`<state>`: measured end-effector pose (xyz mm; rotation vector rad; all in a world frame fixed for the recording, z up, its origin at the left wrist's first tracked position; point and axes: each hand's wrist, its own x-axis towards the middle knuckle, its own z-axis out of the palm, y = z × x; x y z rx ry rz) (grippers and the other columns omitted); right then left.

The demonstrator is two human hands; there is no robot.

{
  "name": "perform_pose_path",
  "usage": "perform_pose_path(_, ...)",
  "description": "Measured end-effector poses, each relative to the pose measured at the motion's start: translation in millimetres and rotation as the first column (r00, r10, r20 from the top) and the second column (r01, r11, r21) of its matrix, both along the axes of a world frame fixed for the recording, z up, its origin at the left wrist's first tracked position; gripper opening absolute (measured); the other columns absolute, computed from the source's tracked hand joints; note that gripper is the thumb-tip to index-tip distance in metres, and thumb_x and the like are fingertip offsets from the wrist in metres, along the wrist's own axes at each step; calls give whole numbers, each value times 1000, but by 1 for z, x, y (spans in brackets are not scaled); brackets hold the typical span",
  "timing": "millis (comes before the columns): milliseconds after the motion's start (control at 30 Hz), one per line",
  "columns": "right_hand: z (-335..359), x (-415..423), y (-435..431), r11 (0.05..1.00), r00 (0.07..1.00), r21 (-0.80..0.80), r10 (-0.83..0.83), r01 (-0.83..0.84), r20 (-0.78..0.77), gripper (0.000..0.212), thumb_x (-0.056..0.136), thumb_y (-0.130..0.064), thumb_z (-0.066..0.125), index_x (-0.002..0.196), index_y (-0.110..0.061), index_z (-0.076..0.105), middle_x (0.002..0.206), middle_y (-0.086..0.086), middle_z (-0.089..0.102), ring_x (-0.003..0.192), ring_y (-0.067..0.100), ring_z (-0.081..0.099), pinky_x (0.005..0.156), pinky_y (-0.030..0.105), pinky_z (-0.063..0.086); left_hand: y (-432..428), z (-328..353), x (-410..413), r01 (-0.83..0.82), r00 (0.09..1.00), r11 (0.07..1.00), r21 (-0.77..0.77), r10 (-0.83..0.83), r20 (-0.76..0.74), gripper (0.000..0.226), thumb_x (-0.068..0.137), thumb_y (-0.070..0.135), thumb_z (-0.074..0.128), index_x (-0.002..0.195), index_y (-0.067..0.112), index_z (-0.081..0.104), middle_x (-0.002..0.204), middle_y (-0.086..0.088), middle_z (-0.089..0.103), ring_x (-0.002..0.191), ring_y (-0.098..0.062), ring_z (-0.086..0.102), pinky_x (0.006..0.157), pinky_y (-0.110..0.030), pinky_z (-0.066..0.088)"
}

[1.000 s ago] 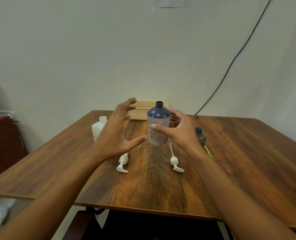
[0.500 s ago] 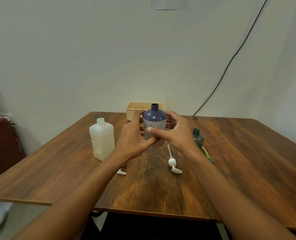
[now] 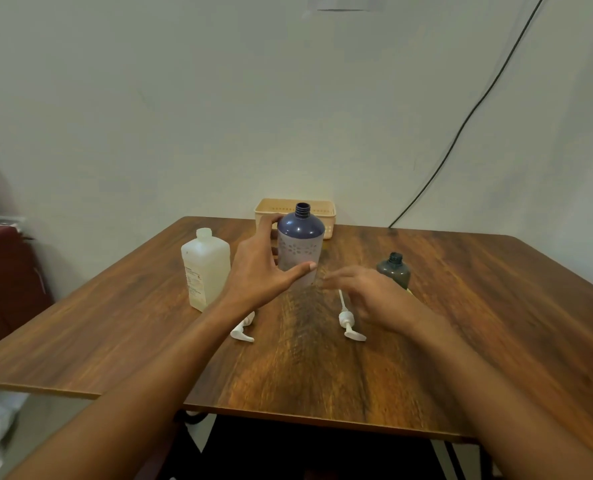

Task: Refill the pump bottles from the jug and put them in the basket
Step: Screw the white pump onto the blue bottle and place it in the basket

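Left of the blue bottle (image 3: 300,249), and apart from it, the pale translucent jug (image 3: 205,268) stands upright on the wooden table (image 3: 495,306), a printed label on its near face. Between the jug and the blue bottle is the left hand (image 3: 258,271). Its thumb lies across the front of the bottle's patterned band and its fingers curl round the bottle's left side and back, so the hand grips the bottle.

Nearer the viewer than the blue bottle and a little to its left, a white pump head (image 3: 243,330) lies on the table, partly hidden by the left forearm. The blue bottle itself stands upright near the table's middle, its threaded neck open. Directly behind it, against the wall, sits the beige basket (image 3: 329,220).

In front of the blue bottle and slightly to its right lies a second white pump (image 3: 348,323), its thin dip tube pointing back toward the bottle. Right of the blue bottle the right hand (image 3: 369,294) hovers low over the table, palm down. It is blurred, but its fingers look loosely spread and hold nothing.

Further right of the blue bottle, just behind that hand, a smaller dark bottle (image 3: 394,271) stands upright with its neck open. A black cable (image 3: 461,128) runs up the wall well to the right.
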<state>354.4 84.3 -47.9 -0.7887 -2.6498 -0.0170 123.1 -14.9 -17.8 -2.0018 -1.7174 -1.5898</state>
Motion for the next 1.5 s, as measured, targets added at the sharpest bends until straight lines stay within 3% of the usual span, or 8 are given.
perform_pose_path(67, -9, 5, 4, 1000, 983, 7, 24, -26, 179, 59, 94, -7, 73, 142, -40, 65, 156, -11, 56, 146, 9, 48, 113, 34, 50, 1, -2, -1, 0, 1000, 1000, -3, 0, 5, 95, 72, 55, 88, 148, 21, 40, 140, 0, 63, 118, -14, 64, 81, -12, 53)
perform_pose_path(133, -16, 7, 7, 998, 970, -19, 58, -55, 238, 51, 96, -14, 73, 140, -38, 67, 154, -12, 58, 144, 9, 50, 111, 35, 52, 1, -3, -1, 4, 1000, 1000, -6, -4, 9, 95, 72, 56, 87, 148, 21, 40, 141, 0, 62, 119, -16, 64, 83, -17, 56)
perform_pose_path(467, -20, 7, 7, 997, 972, -63, 47, -34, 232, 34, 101, -19, 66, 131, -34, 70, 129, -10, 72, 117, 8, 66, 97, 32, 58, 2, -6, -2, 8, 1000, 1000, -21, -8, 18, 95, 72, 58, 86, 148, 23, 40, 141, 1, 62, 119, -15, 64, 83, -15, 54)
perform_pose_path(633, -1, 10, -4, 995, 997, -78, 67, -64, 43, 28, 99, -22, 71, 127, -22, 73, 125, -7, 75, 114, 7, 68, 100, 30, 56, 1, -7, -4, 4, 1000, 1000, -30, -3, 31, 95, 72, 59, 86, 148, 24, 39, 142, -1, 62, 119, -16, 64, 81, -12, 51)
perform_pose_path(900, 60, 17, -34, 982, 930, -168, 19, -86, -368, 42, 91, -17, 83, 131, -26, 74, 121, -18, 73, 110, -11, 69, 96, 9, 54, 3, -9, -5, -10, 999, 998, -55, 12, 51, 97, 72, 58, 87, 150, 26, 39, 145, -1, 59, 122, -18, 63, 82, -11, 48)
perform_pose_path(1167, 126, 22, -49, 975, 654, -122, 29, -184, -756, 41, 97, -22, 79, 136, -11, 70, 126, -1, 77, 114, 10, 76, 99, 31, 62, 0, -11, -3, 25, 999, 997, -66, -23, 37, 96, 73, 56, 85, 150, 24, 39, 144, -3, 60, 115, -7, 58, 82, -8, 45)
perform_pose_path(1367, 156, 16, -60, 962, 441, -88, 36, -259, -897, 40, 99, -22, 78, 134, -3, 69, 121, 7, 79, 108, 19, 80, 95, 38, 64, -3, -15, 1, 60, 998, 996, -69, -58, 34, 96, 72, 54, 87, 150, 24, 39, 141, 0, 62, 116, -14, 64, 93, -33, 59)
perform_pose_path(1500, 160, 10, -63, 954, 444, -106, 30, -280, -896, 41, 100, -20, 77, 135, -1, 68, 122, 10, 78, 108, 21, 80, 95, 39, 65, -4, -17, 3, 62, 998, 995, -75, -60, 36, 96, 72, 52, 88, 150, 26, 39, 140, 1, 62, 110, -9, 63, 87, -17, 53)
